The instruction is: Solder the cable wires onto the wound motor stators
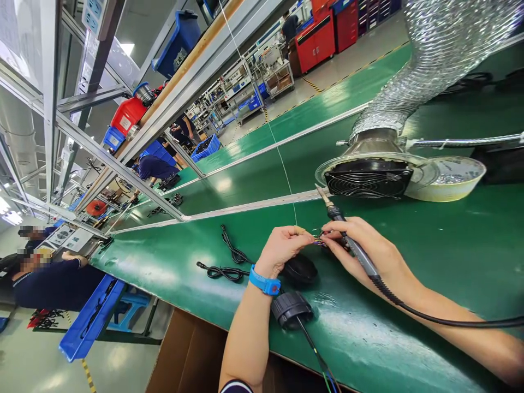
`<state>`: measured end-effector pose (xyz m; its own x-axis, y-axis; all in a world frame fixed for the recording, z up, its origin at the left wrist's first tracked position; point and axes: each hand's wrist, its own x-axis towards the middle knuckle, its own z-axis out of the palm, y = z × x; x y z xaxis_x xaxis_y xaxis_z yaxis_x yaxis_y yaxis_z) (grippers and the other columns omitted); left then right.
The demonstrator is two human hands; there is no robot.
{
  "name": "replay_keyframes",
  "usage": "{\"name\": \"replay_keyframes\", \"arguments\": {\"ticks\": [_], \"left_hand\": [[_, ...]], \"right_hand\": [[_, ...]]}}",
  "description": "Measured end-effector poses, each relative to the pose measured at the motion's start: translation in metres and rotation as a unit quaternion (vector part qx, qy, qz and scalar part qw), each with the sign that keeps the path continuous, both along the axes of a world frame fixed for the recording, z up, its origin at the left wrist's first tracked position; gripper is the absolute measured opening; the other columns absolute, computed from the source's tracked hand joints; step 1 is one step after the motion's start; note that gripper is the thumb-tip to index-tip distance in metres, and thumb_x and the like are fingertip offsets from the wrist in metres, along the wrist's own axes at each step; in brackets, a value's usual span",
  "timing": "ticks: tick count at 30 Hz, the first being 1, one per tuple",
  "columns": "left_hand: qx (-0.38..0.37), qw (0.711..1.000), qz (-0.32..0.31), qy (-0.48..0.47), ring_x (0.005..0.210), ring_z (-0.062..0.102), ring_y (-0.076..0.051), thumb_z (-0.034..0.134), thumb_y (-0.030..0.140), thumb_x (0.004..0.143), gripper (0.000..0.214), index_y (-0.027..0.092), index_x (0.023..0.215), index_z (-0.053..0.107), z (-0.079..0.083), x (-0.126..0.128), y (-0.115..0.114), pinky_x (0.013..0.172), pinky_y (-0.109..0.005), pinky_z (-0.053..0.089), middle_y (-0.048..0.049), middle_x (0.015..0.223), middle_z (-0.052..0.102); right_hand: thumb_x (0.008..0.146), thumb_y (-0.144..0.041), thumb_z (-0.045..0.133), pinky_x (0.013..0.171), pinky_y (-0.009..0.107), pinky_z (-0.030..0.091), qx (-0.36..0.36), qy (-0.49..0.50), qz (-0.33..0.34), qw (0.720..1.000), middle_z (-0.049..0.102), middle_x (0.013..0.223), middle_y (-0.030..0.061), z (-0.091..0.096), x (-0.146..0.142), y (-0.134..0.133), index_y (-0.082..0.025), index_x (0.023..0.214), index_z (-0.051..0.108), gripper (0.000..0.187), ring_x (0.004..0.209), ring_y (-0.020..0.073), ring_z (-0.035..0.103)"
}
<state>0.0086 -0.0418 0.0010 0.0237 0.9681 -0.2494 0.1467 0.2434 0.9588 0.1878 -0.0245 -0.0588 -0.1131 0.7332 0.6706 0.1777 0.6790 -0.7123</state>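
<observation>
My right hand (364, 248) is closed around a soldering iron (360, 256), whose tip points up and away to the left. Its fingertips also pinch at a small bundle of thin coloured wires (317, 240). My left hand (286, 245), with a blue wrist strap (265, 281) below it, pinches the same wires from the other side. Fingers cover most of the bundle. Under my left hand lies a black rounded part (302, 270). Nearer me is a ribbed black cap (292, 309), with a cable (313, 346) running from it to loose coloured wire ends.
A fume fan (368, 183) on a foil duct (388, 103) stands ahead, beside a pale-yellow tub (454, 180). Black looped cables (225, 272) lie to the left on the green bench (172, 267). A cardboard box (180, 349) sits below the edge. Several people work farther off.
</observation>
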Motion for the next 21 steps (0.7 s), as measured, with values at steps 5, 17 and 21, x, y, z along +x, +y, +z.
{"name": "replay_keyframes", "arguments": {"ticks": [5, 17, 21], "left_hand": [[0.066, 0.994, 0.077, 0.034, 0.065, 0.046, -0.009, 0.076, 0.023, 0.07, 0.011, 0.014, 0.068, 0.071, -0.004, 0.003, 0.009, 0.067, -0.027, 0.034, 0.0008, 0.067, 0.063], [0.051, 0.993, 0.083, 0.059, 0.069, 0.048, -0.012, 0.076, 0.026, 0.071, 0.015, 0.016, 0.064, 0.067, -0.005, 0.004, 0.012, 0.075, -0.029, 0.039, 0.0023, 0.062, 0.056], [0.053, 0.994, 0.079, 0.047, 0.07, 0.049, -0.013, 0.075, 0.026, 0.071, 0.015, 0.016, 0.064, 0.066, -0.005, 0.004, 0.012, 0.077, -0.029, 0.041, 0.0021, 0.063, 0.056]], "right_hand": [[0.104, -0.051, 0.059, 0.085, 0.033, 0.063, -0.052, 0.021, -0.028, 0.998, 0.079, 0.103, 0.0057, 0.007, 0.011, 0.003, -0.027, 0.126, 0.074, 0.035, 0.086, 0.0186, 0.077], [0.092, -0.042, 0.059, 0.043, 0.025, 0.053, -0.076, 0.052, -0.031, 0.995, 0.068, 0.056, -0.0026, 0.012, 0.03, 0.0, -0.021, 0.089, 0.083, 0.033, 0.041, 0.0125, 0.061], [0.091, -0.041, 0.058, 0.044, 0.023, 0.053, -0.067, 0.048, -0.014, 0.997, 0.067, 0.055, -0.0032, 0.018, 0.028, -0.003, -0.02, 0.087, 0.083, 0.033, 0.04, 0.0112, 0.06]]}}
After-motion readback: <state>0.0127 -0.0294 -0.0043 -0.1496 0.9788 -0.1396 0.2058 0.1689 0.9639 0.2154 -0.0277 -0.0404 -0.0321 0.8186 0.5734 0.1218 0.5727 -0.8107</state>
